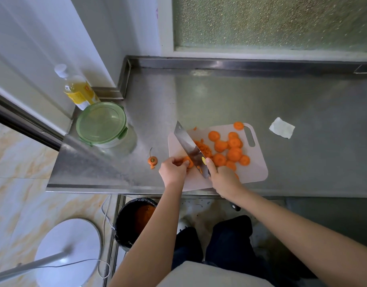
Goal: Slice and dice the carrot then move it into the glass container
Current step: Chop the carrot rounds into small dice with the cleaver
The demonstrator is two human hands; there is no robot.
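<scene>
On a pale pink cutting board (pixel 259 166) lie several round carrot slices (pixel 233 152) and a small heap of diced carrot (pixel 205 149). My right hand (pixel 224 177) grips a cleaver (pixel 188 146), its blade standing on the board beside the dice. My left hand (pixel 173 170) holds a carrot piece (pixel 188 161) with curled fingers, right against the left face of the blade. The glass container (pixel 104 127) with a green clip lid stands shut at the counter's left end, apart from the board.
A cut carrot top (pixel 152 160) lies on the steel counter (pixel 302 100) left of the board. An oil bottle (pixel 79 90) stands behind the container. A folded paper towel (pixel 282 128) lies at the right. Below the counter's edge stands a black-lined bin (pixel 134 220).
</scene>
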